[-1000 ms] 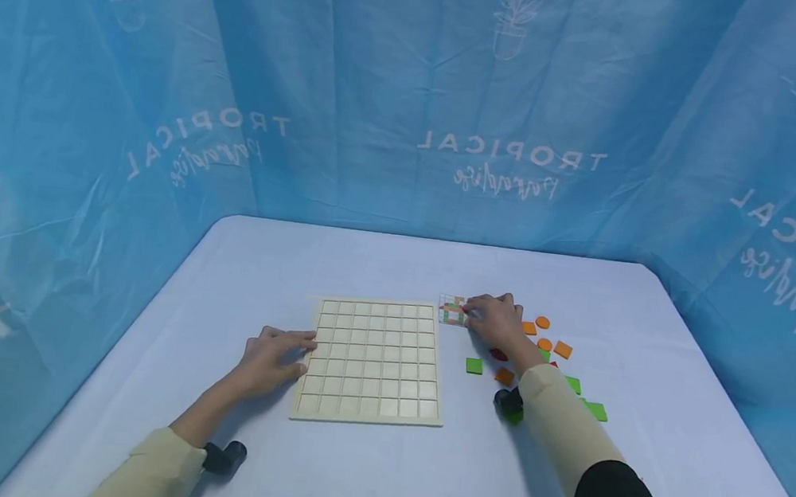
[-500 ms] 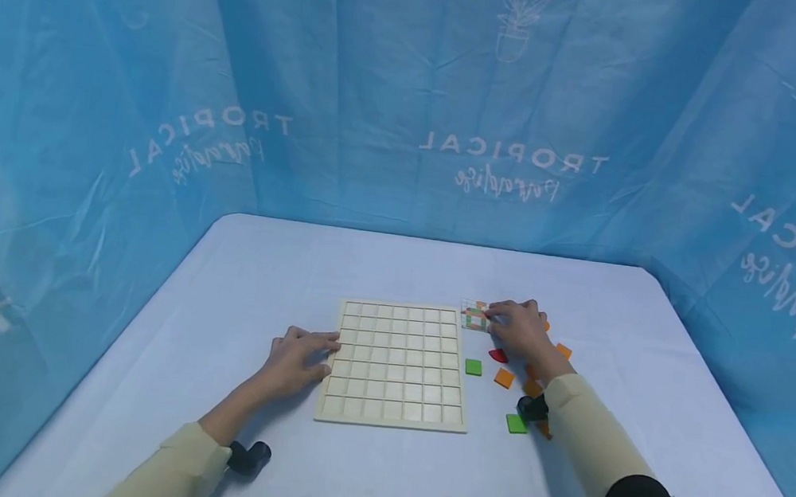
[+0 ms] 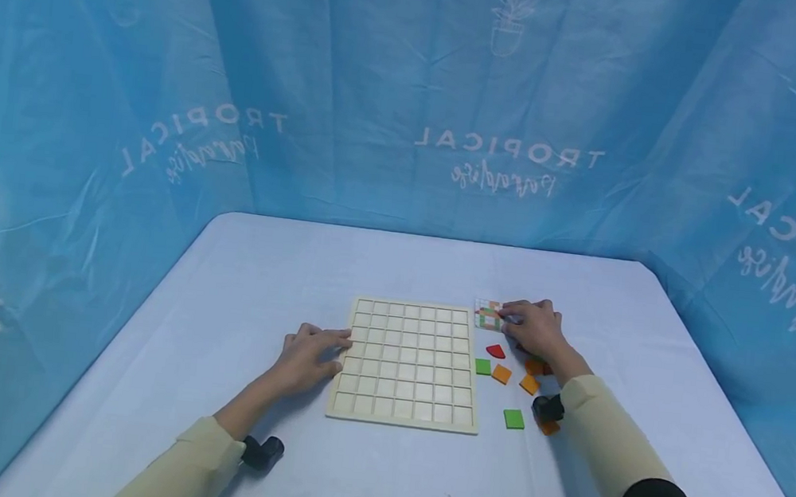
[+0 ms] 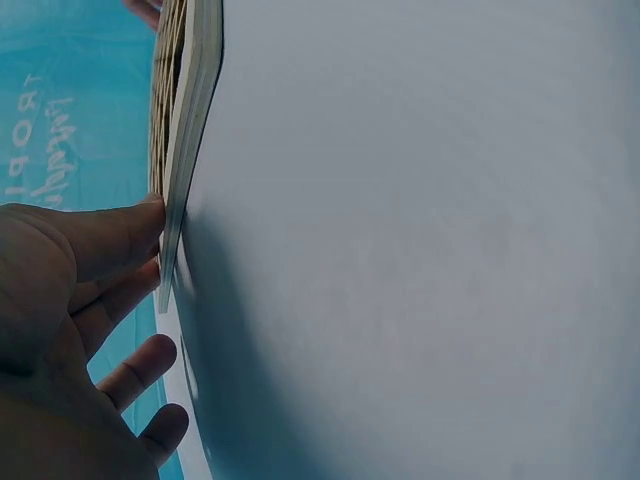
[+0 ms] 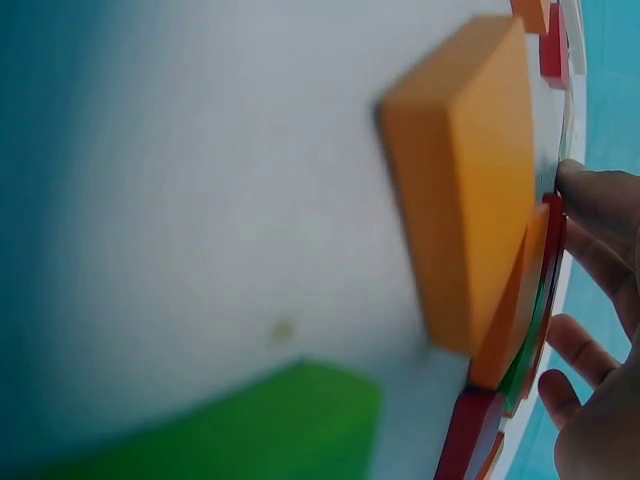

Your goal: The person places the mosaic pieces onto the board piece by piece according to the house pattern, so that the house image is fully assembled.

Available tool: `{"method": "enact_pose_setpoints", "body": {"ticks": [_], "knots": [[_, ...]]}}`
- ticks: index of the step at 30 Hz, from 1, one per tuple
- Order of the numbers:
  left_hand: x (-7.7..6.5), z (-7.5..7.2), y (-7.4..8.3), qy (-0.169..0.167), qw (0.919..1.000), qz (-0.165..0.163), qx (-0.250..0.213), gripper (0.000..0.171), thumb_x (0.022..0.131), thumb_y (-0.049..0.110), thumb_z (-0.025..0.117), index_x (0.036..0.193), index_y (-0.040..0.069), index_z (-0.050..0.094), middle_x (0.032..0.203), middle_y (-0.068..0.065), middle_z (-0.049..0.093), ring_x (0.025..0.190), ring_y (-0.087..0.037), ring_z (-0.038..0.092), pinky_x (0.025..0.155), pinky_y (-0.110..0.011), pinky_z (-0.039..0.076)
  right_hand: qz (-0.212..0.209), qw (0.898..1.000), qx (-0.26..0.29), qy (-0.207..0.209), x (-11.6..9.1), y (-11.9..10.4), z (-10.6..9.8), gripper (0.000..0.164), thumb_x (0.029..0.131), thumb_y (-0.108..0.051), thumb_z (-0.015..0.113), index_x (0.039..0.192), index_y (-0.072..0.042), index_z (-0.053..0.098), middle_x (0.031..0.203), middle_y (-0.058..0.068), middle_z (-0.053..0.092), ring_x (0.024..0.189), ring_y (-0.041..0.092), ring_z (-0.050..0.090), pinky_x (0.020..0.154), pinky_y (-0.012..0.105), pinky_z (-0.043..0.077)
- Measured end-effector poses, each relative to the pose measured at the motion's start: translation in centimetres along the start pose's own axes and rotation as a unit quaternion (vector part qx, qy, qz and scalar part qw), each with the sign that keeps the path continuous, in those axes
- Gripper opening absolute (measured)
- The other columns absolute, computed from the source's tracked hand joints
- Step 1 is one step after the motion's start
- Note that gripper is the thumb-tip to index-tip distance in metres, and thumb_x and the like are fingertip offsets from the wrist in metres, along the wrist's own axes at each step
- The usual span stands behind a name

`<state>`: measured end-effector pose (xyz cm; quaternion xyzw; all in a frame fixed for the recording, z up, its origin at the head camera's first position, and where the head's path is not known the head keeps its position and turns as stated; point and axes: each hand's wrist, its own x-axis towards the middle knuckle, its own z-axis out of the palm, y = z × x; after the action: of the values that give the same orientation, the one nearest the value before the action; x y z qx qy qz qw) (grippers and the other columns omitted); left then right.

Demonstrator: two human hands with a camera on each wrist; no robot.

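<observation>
In the head view, a cream grid board [image 3: 408, 365] lies on the white table. My left hand [image 3: 308, 360] rests its thumb and forefinger against the board's left edge, with the other fingers spread; the left wrist view shows the thumb [image 4: 115, 235] right at that edge. Just off the board's upper right corner is a small printed pattern card [image 3: 488, 315] with coloured squares. My right hand [image 3: 536, 327] holds the card's right side between thumb and fingertips. Beneath and beside the right hand lie loose tiles, among them a red one [image 3: 496, 351] and a green square [image 3: 483, 366].
More tiles are scattered right of the board, such as an orange square [image 3: 501, 374] and a nearer green square [image 3: 514, 419]. Some sit partly hidden under the right forearm. An orange tile [image 5: 465, 190] looms large in the right wrist view. Blue curtains [image 3: 405, 177] surround the table.
The board has slid to the right with my left hand against it. The card and my right hand have shifted right too, uncovering the red tile and covering others.
</observation>
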<state>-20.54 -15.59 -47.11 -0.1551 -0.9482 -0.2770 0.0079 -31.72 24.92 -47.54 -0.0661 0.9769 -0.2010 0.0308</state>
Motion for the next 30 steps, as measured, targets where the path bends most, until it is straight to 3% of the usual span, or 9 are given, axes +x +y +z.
{"method": "enact_pose_setpoints", "body": {"ticks": [12,30], "knots": [[0.0,0.0,0.4,-0.002,1.0000,-0.002,0.001,0.038,0.085,0.014,0.073,0.122,0.011,0.065,0.140,-0.001,0.052,0.112,-0.025,0.043,0.089,-0.048,0.027,0.021,1.000,0.007,-0.003,-0.1,0.7,-0.2,0.035,0.089,-0.022,0.066,0.122,-0.010,0.068,0.134,0.013,0.053,0.119,0.037,0.030,0.093,0.053,0.024],[0.5,0.7,1.0,-0.001,0.9999,-0.009,0.011,0.037,0.085,0.016,0.073,0.121,0.012,0.066,0.139,0.000,0.052,0.112,-0.025,0.043,0.089,-0.047,0.028,0.005,1.000,0.015,0.000,-0.2,1.5,-0.4,0.034,0.088,-0.020,0.067,0.121,-0.011,0.069,0.135,0.013,0.053,0.118,0.037,0.031,0.091,0.052,0.024]]}}
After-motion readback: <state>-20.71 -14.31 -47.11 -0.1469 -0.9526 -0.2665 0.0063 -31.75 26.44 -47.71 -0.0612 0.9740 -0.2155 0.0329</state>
